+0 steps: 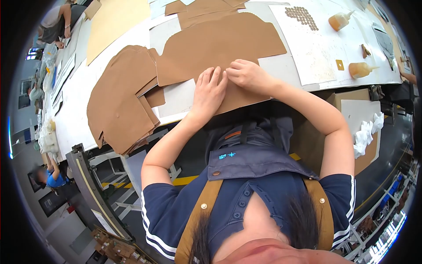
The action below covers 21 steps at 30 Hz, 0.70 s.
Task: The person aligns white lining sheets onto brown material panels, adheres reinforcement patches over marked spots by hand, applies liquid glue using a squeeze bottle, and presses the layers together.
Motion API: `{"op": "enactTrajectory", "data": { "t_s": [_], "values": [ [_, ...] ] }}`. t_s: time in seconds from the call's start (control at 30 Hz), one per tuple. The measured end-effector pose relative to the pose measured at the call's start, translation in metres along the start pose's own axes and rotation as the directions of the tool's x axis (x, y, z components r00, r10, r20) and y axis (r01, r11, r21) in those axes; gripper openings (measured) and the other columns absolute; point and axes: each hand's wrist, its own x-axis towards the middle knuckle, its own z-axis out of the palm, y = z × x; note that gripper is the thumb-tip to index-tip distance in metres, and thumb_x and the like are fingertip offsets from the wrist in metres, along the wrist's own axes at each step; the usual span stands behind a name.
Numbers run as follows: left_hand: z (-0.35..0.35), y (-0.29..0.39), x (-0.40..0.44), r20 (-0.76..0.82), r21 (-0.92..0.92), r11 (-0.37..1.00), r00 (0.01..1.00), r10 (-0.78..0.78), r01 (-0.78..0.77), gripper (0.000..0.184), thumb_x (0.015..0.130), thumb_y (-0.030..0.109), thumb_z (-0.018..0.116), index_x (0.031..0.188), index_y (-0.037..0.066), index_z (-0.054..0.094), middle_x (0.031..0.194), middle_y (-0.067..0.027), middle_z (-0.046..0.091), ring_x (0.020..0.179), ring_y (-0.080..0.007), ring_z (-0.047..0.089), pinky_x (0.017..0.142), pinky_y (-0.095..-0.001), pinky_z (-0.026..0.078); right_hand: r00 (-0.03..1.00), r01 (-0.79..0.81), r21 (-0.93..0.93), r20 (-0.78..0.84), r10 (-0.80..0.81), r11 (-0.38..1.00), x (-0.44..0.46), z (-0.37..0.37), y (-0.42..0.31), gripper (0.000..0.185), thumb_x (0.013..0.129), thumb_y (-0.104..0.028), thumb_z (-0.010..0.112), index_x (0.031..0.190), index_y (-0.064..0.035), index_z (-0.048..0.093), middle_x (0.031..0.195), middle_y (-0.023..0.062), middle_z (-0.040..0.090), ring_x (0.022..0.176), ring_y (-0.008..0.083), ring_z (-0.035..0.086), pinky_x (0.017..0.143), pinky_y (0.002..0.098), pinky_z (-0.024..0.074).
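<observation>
A large brown sheet point(220, 44), leather-like with a wavy cut edge, lies on the white worktable in front of me. My left hand point(210, 93) rests flat at its near edge with fingers stretched out. Close beside it, my right hand point(250, 78) has its fingers curled in a pinch against the brown material; what is between the fingertips is hidden. Under both hands, a brown part point(237, 97) reaches to the table's front edge. A stack of similar brown pieces point(121, 99) lies to the left, partly over the table edge.
Two bottles of amber liquid, a far bottle point(339, 21) and a near bottle point(361, 70), lie at the right. Near them are many small brown discs point(301, 17) and a yellowish square point(340, 64). A cardboard box point(351, 97) stands below. Other people work at the left.
</observation>
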Motion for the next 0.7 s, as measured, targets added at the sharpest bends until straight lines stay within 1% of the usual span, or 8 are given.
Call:
{"op": "enactTrajectory", "data": {
  "t_s": [0.1,0.13,0.2,0.3,0.4,0.53,0.6,0.7],
  "values": [
    [-0.008,0.003,-0.001,0.009,-0.065,0.997,0.999,-0.049,0.049,0.043,0.090,0.013,0.068,0.132,0.007,0.063,0.137,-0.0143,0.057,0.128,-0.0325,0.053,0.107,-0.0449,0.045,0.950,-0.244,0.324,-0.108,0.292,0.914,-0.011,0.001,-0.001,0.016,0.085,-0.008,0.064,0.097,-0.0031,0.073,0.096,0.0052,0.066,0.095,0.0254,0.061,0.089,0.0359,0.0513],
    [-0.011,0.004,-0.002,0.016,-0.101,0.992,0.997,-0.074,0.076,0.043,0.092,0.014,0.067,0.134,0.007,0.062,0.138,-0.0140,0.057,0.130,-0.0325,0.052,0.107,-0.0446,0.044,0.937,-0.277,0.362,-0.104,0.334,0.890,-0.011,0.002,-0.001,0.017,0.085,-0.008,0.064,0.099,-0.0037,0.074,0.097,0.0051,0.067,0.096,0.0259,0.061,0.089,0.0366,0.0510],
    [-0.004,0.009,-0.006,-0.023,-0.068,0.993,0.995,-0.094,0.092,0.042,0.093,0.015,0.067,0.134,0.009,0.063,0.138,-0.0140,0.057,0.131,-0.0322,0.052,0.107,-0.0444,0.045,0.905,-0.341,0.440,-0.085,0.417,0.831,-0.011,0.006,-0.002,0.018,0.087,-0.007,0.064,0.102,-0.0049,0.074,0.097,0.0049,0.068,0.097,0.0271,0.061,0.090,0.0381,0.0504],
    [-0.001,0.012,-0.006,-0.034,-0.015,0.995,0.995,-0.097,0.096,0.040,0.093,0.015,0.067,0.133,0.010,0.065,0.138,-0.0139,0.058,0.131,-0.0322,0.053,0.106,-0.0442,0.045,0.940,-0.285,0.360,-0.079,0.333,0.888,-0.005,0.005,0.001,0.018,0.086,-0.007,0.065,0.101,-0.0052,0.074,0.097,0.0043,0.068,0.098,0.0264,0.061,0.091,0.0388,0.0497],
    [-0.002,0.012,-0.003,-0.022,0.027,0.995,0.996,-0.091,0.092,0.038,0.093,0.016,0.067,0.131,0.011,0.066,0.137,-0.0137,0.058,0.131,-0.0323,0.054,0.106,-0.0442,0.045,0.981,-0.169,0.293,-0.048,0.191,0.941,-0.001,0.004,0.014,0.016,0.085,-0.006,0.065,0.098,-0.0055,0.074,0.097,0.0042,0.068,0.099,0.0267,0.061,0.091,0.0388,0.0493],
    [-0.001,0.011,-0.004,0.012,0.048,0.995,0.996,-0.089,0.089,0.038,0.093,0.017,0.068,0.131,0.012,0.067,0.138,-0.0136,0.058,0.131,-0.0320,0.053,0.107,-0.0445,0.044,0.989,-0.112,0.252,0.120,0.083,0.961,0.006,0.000,0.023,0.014,0.084,-0.006,0.065,0.095,-0.0052,0.073,0.097,0.0040,0.068,0.099,0.0269,0.060,0.091,0.0391,0.0493],
    [-0.004,0.009,-0.004,0.016,0.012,0.997,0.997,-0.080,0.080,0.038,0.093,0.017,0.068,0.131,0.012,0.066,0.139,-0.0131,0.057,0.132,-0.0322,0.052,0.108,-0.0448,0.043,0.975,-0.086,0.209,0.218,0.040,0.974,0.013,-0.008,0.025,0.013,0.084,-0.006,0.065,0.095,-0.0047,0.072,0.096,0.0040,0.067,0.099,0.0269,0.060,0.091,0.0390,0.0494],
    [-0.009,0.003,-0.006,0.012,-0.119,0.989,0.996,-0.091,0.092,0.039,0.093,0.018,0.067,0.132,0.013,0.066,0.142,-0.0119,0.055,0.134,-0.0326,0.050,0.109,-0.0452,0.042,0.989,-0.150,0.351,0.058,0.138,0.924,0.001,-0.001,0.023,0.015,0.084,-0.005,0.065,0.097,-0.0042,0.073,0.096,0.0045,0.067,0.098,0.0266,0.060,0.091,0.0387,0.0499]
  ]
}}
